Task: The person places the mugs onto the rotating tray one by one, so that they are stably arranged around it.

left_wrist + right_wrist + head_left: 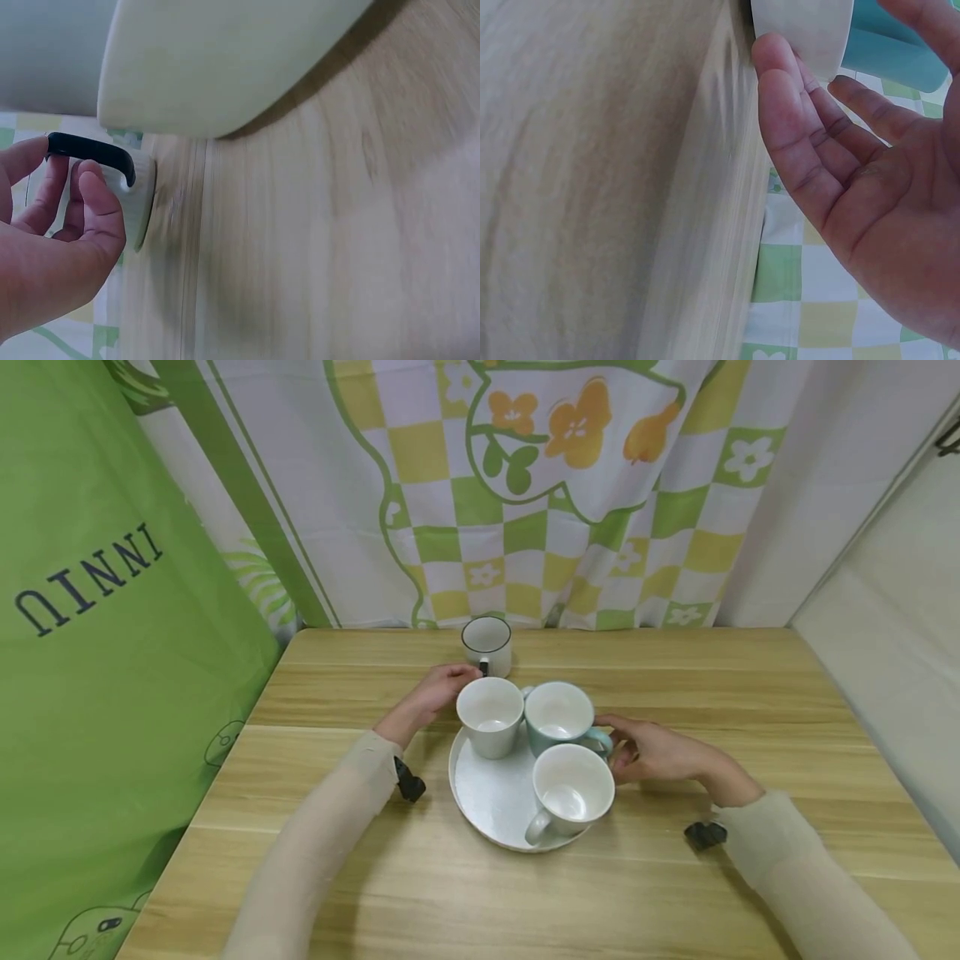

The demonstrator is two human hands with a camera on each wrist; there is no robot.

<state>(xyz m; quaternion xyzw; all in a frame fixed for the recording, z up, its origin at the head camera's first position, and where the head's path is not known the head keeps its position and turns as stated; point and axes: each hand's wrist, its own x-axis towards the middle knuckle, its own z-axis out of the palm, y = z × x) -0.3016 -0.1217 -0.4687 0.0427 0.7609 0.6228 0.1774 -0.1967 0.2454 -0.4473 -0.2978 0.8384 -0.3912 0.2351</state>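
At the back of the table, my left hand [437, 691] pinches the black handle [91, 149] of a white mug [498, 662] with a dark rim. In front of it a round white tray [480, 803] carries three mugs: a plain white mug [491, 745] at the back left, a teal mug [542, 737] with a white inside, and a larger white mug [573, 785] in front. Beside the teal mug's handle [601, 740] is my right hand [663, 752]. Its fingers [787, 135] are loosely bent beside the mugs and hold nothing.
The wooden table [675, 885] runs back to a patterned curtain [502, 535]. A green cloth [135, 677] hangs along the left side, and a pale wall panel [900, 577] stands to the right.
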